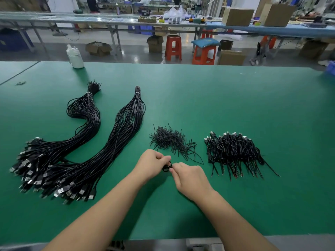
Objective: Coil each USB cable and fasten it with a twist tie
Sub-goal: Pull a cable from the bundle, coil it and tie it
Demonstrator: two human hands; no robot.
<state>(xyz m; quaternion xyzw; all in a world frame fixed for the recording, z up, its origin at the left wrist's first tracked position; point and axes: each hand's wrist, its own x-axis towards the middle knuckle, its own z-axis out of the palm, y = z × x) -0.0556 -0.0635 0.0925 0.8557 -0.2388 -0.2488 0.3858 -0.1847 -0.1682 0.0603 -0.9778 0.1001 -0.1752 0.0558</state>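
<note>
While both hands (169,166) pinch a coiled cable (167,168), green matting (235,98) fronts workshop benches (108,22).

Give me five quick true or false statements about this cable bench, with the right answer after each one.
1. Both hands hold a small coiled cable between them. True.
2. The loose twist ties lie left of the long cable bundles. False: they lie to the right of the bundles, just beyond the hands.
3. The pile of finished coils sits right of the right hand. True.
4. The white bottle stands at the mat's near edge. False: it stands at the far edge, on the left.
5. The left hand rests flat and open on the mat. False: its fingers pinch the cable.
</note>
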